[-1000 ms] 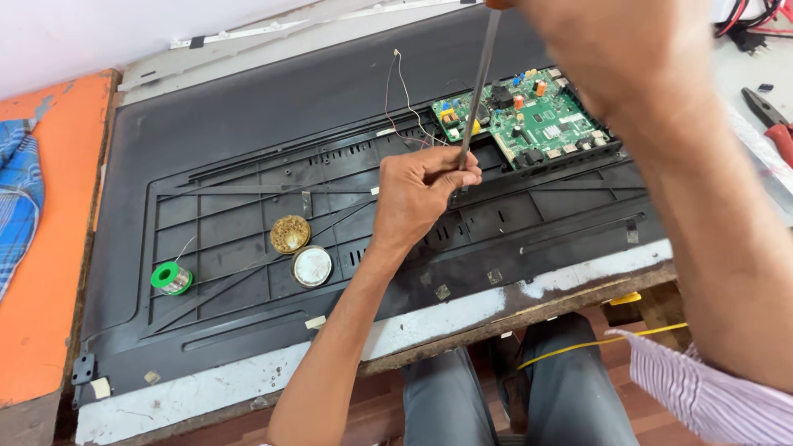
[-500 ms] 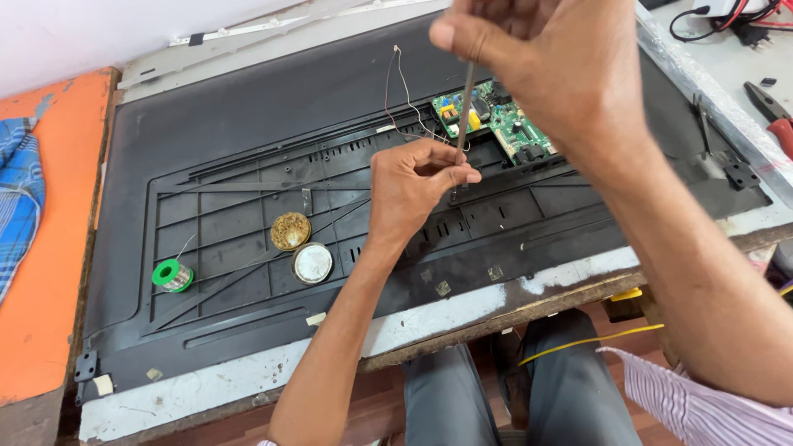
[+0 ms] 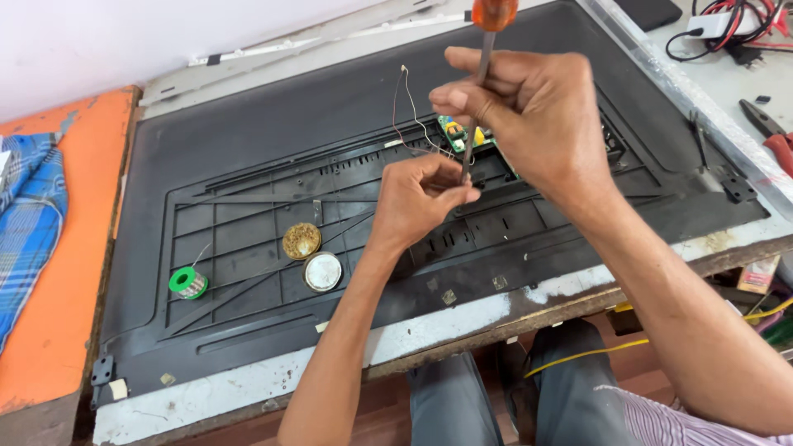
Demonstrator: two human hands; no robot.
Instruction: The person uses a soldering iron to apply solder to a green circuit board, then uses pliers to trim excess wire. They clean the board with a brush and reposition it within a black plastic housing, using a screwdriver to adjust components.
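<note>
My right hand [image 3: 533, 116] grips the metal shaft of a long screwdriver [image 3: 477, 91] with an orange handle, held upright. Its tip comes down by my left hand [image 3: 421, 198], whose fingers pinch around the tip on the black back panel [image 3: 248, 149] of a flat screen. A green circuit board [image 3: 456, 134] lies on the panel, mostly hidden behind my right hand. Thin wires [image 3: 405, 107] rise from the panel beside the board.
On the panel's left lie a green solder spool [image 3: 188, 283], a brass-coloured round tin [image 3: 301, 240] and its white lid [image 3: 322, 272]. An orange surface [image 3: 74, 272] with a blue checked cloth [image 3: 29, 223] is far left. Red pliers [image 3: 772, 140] and cables [image 3: 727, 21] sit at right.
My right hand has slid down and left along the screwdriver, now covering most of the circuit board. The orange handle has come into view at the top. My left hand stays at the tip.
</note>
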